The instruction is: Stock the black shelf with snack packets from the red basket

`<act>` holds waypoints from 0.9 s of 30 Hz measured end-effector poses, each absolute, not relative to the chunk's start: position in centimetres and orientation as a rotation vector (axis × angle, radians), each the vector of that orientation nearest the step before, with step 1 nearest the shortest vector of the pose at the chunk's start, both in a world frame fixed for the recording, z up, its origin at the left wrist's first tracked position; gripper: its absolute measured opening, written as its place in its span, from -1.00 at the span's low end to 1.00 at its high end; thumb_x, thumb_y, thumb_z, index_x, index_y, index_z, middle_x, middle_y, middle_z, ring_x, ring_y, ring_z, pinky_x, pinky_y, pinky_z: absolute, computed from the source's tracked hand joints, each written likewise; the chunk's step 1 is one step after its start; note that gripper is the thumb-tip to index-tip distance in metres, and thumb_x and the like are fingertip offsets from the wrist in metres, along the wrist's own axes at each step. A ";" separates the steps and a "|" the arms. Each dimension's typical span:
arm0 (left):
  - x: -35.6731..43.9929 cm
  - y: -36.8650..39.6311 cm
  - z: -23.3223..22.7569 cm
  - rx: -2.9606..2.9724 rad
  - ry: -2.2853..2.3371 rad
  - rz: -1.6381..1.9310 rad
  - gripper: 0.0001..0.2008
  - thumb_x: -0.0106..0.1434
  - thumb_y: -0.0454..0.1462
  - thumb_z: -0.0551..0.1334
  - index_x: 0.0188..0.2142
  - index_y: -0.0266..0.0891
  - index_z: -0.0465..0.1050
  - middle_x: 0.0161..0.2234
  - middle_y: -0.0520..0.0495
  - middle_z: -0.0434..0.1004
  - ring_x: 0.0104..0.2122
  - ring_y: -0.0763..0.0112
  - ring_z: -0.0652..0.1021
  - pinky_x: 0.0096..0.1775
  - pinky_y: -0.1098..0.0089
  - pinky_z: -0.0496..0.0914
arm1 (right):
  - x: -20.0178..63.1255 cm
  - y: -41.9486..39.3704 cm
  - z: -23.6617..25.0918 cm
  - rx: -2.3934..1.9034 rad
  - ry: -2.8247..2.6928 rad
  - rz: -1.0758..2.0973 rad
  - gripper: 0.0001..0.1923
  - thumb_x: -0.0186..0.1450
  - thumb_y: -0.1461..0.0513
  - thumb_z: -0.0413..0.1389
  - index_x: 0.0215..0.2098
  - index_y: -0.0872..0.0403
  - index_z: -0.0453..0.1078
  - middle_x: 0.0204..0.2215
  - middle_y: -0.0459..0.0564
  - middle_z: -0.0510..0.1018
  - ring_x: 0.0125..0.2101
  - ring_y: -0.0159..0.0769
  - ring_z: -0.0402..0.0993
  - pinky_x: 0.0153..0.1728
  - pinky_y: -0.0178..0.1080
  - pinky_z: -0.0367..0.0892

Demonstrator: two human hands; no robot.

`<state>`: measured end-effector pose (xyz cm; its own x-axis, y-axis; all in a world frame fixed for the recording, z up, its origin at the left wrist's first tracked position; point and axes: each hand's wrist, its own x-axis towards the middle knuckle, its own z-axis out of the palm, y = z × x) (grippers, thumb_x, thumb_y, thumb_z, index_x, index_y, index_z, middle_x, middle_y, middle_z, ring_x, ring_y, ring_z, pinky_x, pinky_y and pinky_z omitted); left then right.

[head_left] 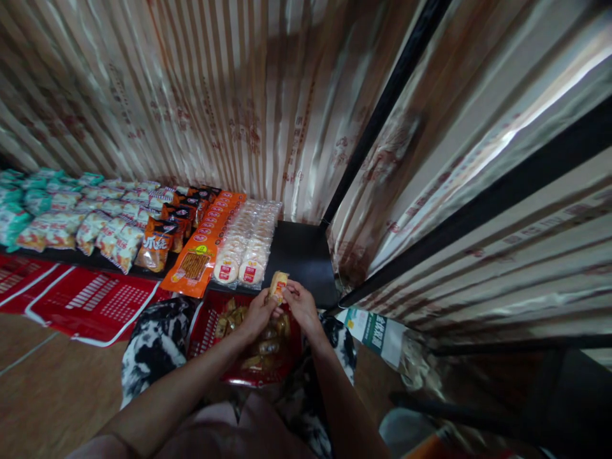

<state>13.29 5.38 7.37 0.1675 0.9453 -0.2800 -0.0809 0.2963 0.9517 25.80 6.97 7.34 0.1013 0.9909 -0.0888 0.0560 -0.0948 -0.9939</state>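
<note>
A small yellow snack packet (278, 285) with a red label is pinched between my two hands, just off the front edge of the black shelf (302, 255). My left hand (261, 311) grips its left side, and my right hand (299, 302) closes on its right side. Below them, between my knees, stands a red basket (203, 331) with several gold-wrapped packets (268, 347) inside. Nearest to the hands on the shelf are clear packs of round white crackers (251, 258) laid in two columns. An orange snack bag (203, 245) lies left of these.
Further left, the shelf carries orange-and-black bags (157, 242), white snack bags (119, 239) and green bags (14, 217). Red baskets (100, 299) sit below it. Black poles (382, 115) and a striped plastic curtain (215, 95) close in behind and right. A green-and-white package (377, 335) lies at right.
</note>
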 end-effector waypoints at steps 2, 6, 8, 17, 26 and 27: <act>13.4 5.6 7.9 0.976 1.130 0.924 -0.69 0.18 -0.12 0.18 -0.17 -0.29 0.32 -0.33 -0.05 0.52 -0.49 0.50 0.52 -0.38 0.46 0.40 | 25.9 7.0 7.4 -1.376 -1.137 1.169 -0.64 0.08 0.07 0.13 -0.21 0.09 0.41 -0.38 -0.02 0.58 -0.45 -0.33 0.50 -0.40 -0.28 0.42; 13.4 6.1 8.2 0.973 1.088 0.900 -0.69 0.19 -0.13 0.15 -0.16 -0.30 0.32 -0.38 -0.01 0.51 -0.54 0.53 0.50 -0.42 0.48 0.38 | 26.3 7.1 7.3 -1.381 -1.112 1.176 -0.56 0.05 0.07 0.16 -0.13 0.09 0.37 -0.42 -0.05 0.57 -0.53 -0.37 0.45 -0.46 -0.30 0.39; 13.4 6.4 8.2 0.954 1.095 0.891 -0.68 0.19 -0.12 0.15 -0.15 -0.30 0.31 -0.40 0.01 0.50 -0.55 0.52 0.50 -0.43 0.48 0.38 | 26.4 7.2 7.2 -1.389 -1.113 1.176 -0.55 0.05 0.07 0.16 -0.12 0.09 0.36 -0.41 -0.05 0.56 -0.54 -0.38 0.44 -0.46 -0.30 0.39; 13.0 7.6 8.7 0.945 1.155 0.850 -0.67 0.16 -0.15 0.17 -0.12 -0.29 0.30 -0.48 0.07 0.46 -0.58 0.51 0.48 -0.46 0.46 0.36 | 27.1 7.2 7.9 -1.643 -1.342 0.824 -0.37 0.12 0.09 0.15 0.13 0.10 0.24 -0.20 0.07 0.53 -0.39 -0.28 0.47 -0.30 -0.16 0.43; 12.2 8.8 9.6 1.238 1.163 0.694 -0.70 0.13 -0.04 0.12 -0.39 -0.26 0.37 -0.61 0.09 0.37 -0.62 0.48 0.40 -0.52 0.47 0.27 | 28.7 7.5 10.3 -1.257 -2.088 0.508 -0.66 0.30 0.24 0.03 0.02 -0.06 0.41 0.00 0.01 0.50 0.05 -0.17 0.30 0.08 -0.02 0.25; 12.2 9.1 9.6 1.274 1.178 0.688 -0.70 0.13 -0.04 0.11 -0.42 -0.25 0.37 -0.63 0.10 0.36 -0.63 0.48 0.39 -0.52 0.47 0.26 | 28.7 7.5 10.4 -1.247 -2.099 0.536 -0.67 0.31 0.24 0.01 0.01 -0.05 0.42 -0.04 0.01 0.53 0.02 -0.19 0.34 0.07 -0.04 0.27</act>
